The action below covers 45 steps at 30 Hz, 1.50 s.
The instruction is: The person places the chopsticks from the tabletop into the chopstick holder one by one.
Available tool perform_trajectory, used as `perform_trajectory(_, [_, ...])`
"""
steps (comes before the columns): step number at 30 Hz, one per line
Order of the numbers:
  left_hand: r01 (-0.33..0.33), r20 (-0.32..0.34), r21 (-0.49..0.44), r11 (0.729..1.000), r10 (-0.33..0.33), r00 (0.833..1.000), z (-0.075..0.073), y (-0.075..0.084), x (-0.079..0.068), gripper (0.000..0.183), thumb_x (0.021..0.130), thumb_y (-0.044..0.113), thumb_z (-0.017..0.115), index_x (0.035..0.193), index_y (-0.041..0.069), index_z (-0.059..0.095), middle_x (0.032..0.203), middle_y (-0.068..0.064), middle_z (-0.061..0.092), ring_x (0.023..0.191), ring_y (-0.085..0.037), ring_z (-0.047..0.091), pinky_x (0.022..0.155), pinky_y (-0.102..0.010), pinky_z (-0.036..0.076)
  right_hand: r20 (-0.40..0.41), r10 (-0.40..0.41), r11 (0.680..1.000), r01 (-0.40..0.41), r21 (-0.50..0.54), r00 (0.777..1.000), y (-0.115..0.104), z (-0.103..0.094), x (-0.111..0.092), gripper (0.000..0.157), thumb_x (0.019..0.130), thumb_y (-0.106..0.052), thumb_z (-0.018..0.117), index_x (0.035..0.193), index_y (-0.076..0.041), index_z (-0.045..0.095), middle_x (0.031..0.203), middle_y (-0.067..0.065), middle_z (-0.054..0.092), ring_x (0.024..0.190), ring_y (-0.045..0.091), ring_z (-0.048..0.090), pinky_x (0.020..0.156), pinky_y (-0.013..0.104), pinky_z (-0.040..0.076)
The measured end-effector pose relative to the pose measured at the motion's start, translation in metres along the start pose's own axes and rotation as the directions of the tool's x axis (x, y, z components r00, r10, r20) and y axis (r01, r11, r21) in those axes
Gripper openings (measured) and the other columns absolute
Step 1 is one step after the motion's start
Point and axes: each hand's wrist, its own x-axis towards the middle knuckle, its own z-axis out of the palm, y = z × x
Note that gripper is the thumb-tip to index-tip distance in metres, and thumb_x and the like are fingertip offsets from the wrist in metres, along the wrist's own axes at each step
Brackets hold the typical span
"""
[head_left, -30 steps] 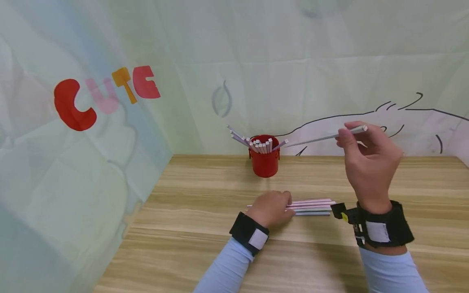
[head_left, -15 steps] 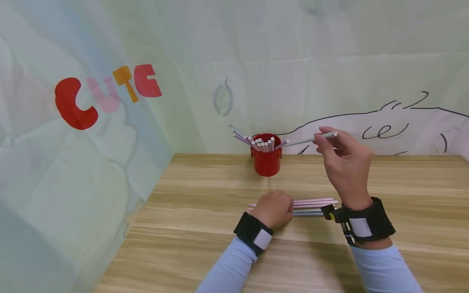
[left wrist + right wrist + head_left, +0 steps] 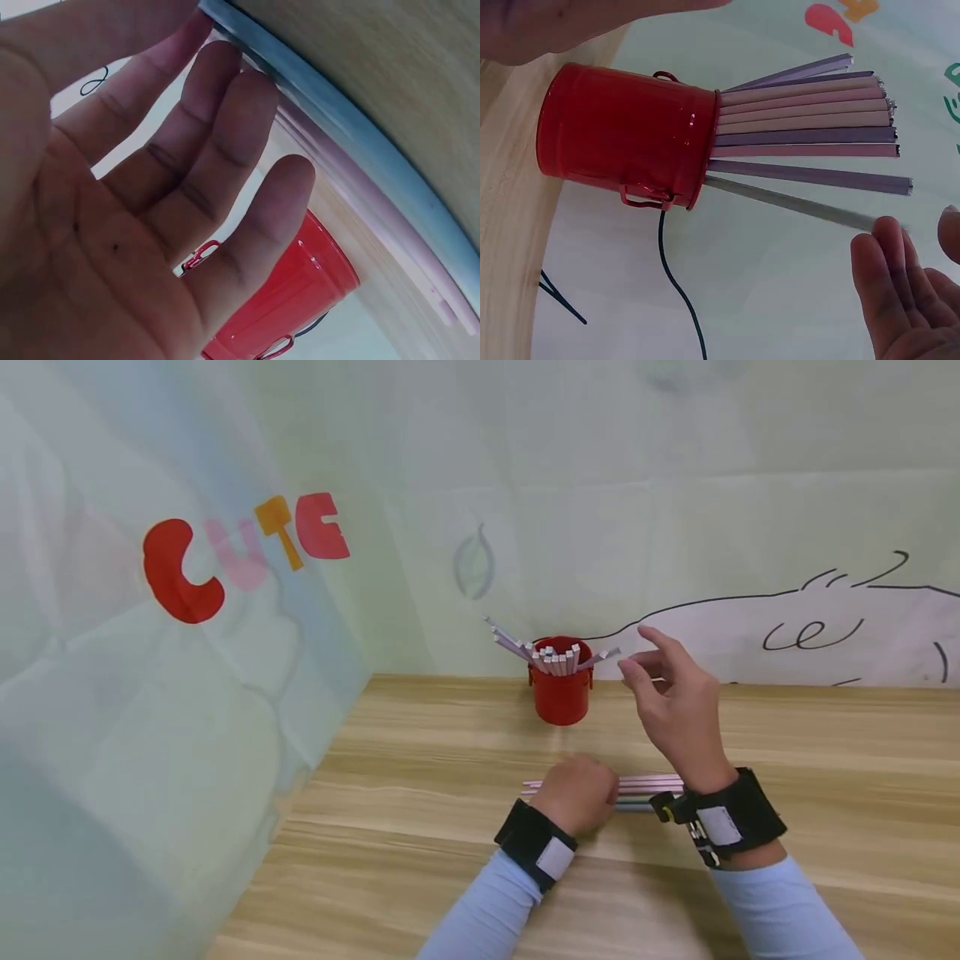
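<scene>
My right hand is raised just right of the red bucket, its thumb and forefinger apart. A grey-green stick leans out of the bucket, its free end right by those fingers in the right wrist view. Purple, pink and beige square sticks fan from the bucket's mouth. On the table in front, my left hand covers the middle of a small row of sticks. Its thumb and forefinger meet at a pale blue stick, pinching it; several pink sticks lie alongside.
The wooden table runs back to a pale fabric backdrop with line drawings. Red, pink and orange letters stand out on the left side of the cloth. The bucket stands near the table's back edge.
My right hand has moved left to the bucket and let go of the grey-green stick, which now leans in it. My left hand's fingers have drawn together over the sticks.
</scene>
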Motion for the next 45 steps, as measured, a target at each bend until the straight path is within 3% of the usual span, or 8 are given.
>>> perform_trajectory(3, [0.009, -0.002, -0.018, 1.000, -0.009, 1.000, 0.000, 0.002, 0.000, 0.013, 0.090, 0.021, 0.075, 0.078, 0.017, 0.073, 0.067, 0.006, 0.056, 0.066, -0.010, 0.048, 0.059, -0.020, 0.039, 0.024, 0.009, 1.000, -0.009, 0.014, 1.000, 0.000, -0.001, -0.001, 0.050, 0.094, -0.004, 0.070, 0.141, -0.003, 0.055, 0.105, 0.015, 0.074, 0.084, 0.027, 0.073, 0.077, 0.008, 0.049])
perform_trajectory(7, [0.016, 0.007, -0.029, 0.999, -0.015, 1.000, 0.000, 0.003, 0.002, 0.008, 0.090, 0.021, 0.077, 0.083, 0.017, 0.075, 0.068, 0.006, 0.058, 0.066, -0.010, 0.048, 0.058, -0.020, 0.039, 0.058, -0.003, 1.000, 0.004, -0.019, 0.998, 0.000, -0.003, 0.000, 0.044, 0.095, -0.005, 0.069, 0.137, -0.003, 0.058, 0.108, 0.014, 0.074, 0.087, 0.027, 0.072, 0.077, 0.007, 0.047])
perform_trajectory(12, [0.022, 0.025, -0.034, 0.999, -0.022, 0.999, 0.002, 0.003, 0.002, 0.007, 0.091, 0.018, 0.075, 0.083, 0.017, 0.074, 0.069, 0.006, 0.058, 0.066, -0.010, 0.050, 0.057, -0.020, 0.040, 0.061, -0.026, 0.997, 0.030, -0.069, 0.998, -0.001, -0.011, 0.001, 0.037, 0.095, -0.006, 0.069, 0.131, -0.003, 0.063, 0.103, 0.014, 0.074, 0.086, 0.026, 0.072, 0.077, 0.008, 0.047])
perform_trajectory(21, [0.013, 0.032, -0.016, 1.000, -0.013, 0.999, 0.001, 0.002, 0.000, 0.014, 0.092, 0.015, 0.070, 0.078, 0.015, 0.069, 0.064, 0.004, 0.054, 0.060, -0.012, 0.049, 0.052, -0.022, 0.041, 0.058, -0.050, 0.996, 0.054, -0.070, 0.997, -0.010, -0.026, 0.006, 0.030, 0.095, -0.007, 0.069, 0.125, -0.004, 0.069, 0.092, 0.011, 0.074, 0.079, 0.020, 0.068, 0.073, 0.008, 0.046])
perform_trajectory(26, [0.000, 0.036, -0.042, 0.999, 0.001, 0.999, -0.001, 0.000, 0.000, 0.007, 0.092, 0.016, 0.071, 0.085, 0.014, 0.071, 0.070, 0.004, 0.057, 0.064, -0.011, 0.050, 0.055, -0.022, 0.042, 0.070, -0.035, 0.996, 0.040, -0.074, 0.997, -0.013, -0.030, 0.006, 0.029, 0.095, -0.010, 0.071, 0.123, -0.005, 0.070, 0.093, 0.011, 0.075, 0.079, 0.022, 0.069, 0.071, 0.008, 0.046])
perform_trajectory(33, [0.025, 0.029, -0.125, 0.992, -0.021, 0.999, -0.008, -0.004, 0.002, 0.010, 0.093, 0.018, 0.072, 0.103, 0.014, 0.069, 0.082, 0.005, 0.061, 0.071, -0.009, 0.052, 0.064, -0.020, 0.046, 0.068, -0.032, 0.994, 0.039, -0.103, 0.997, -0.012, -0.037, 0.006, 0.028, 0.094, -0.011, 0.072, 0.121, -0.004, 0.072, 0.095, 0.013, 0.075, 0.079, 0.027, 0.070, 0.072, 0.006, 0.044])
perform_trajectory(45, [0.049, -0.023, -0.258, 0.965, -0.057, 0.998, -0.021, -0.009, 0.001, 0.012, 0.098, 0.018, 0.068, 0.107, 0.014, 0.062, 0.084, 0.004, 0.059, 0.070, -0.011, 0.053, 0.062, -0.019, 0.045, 0.054, 0.013, 0.991, -0.005, -0.134, 0.998, -0.011, -0.045, 0.009, 0.025, 0.095, -0.014, 0.071, 0.115, 0.000, 0.073, 0.093, 0.013, 0.074, 0.082, 0.023, 0.068, 0.074, 0.006, 0.044])
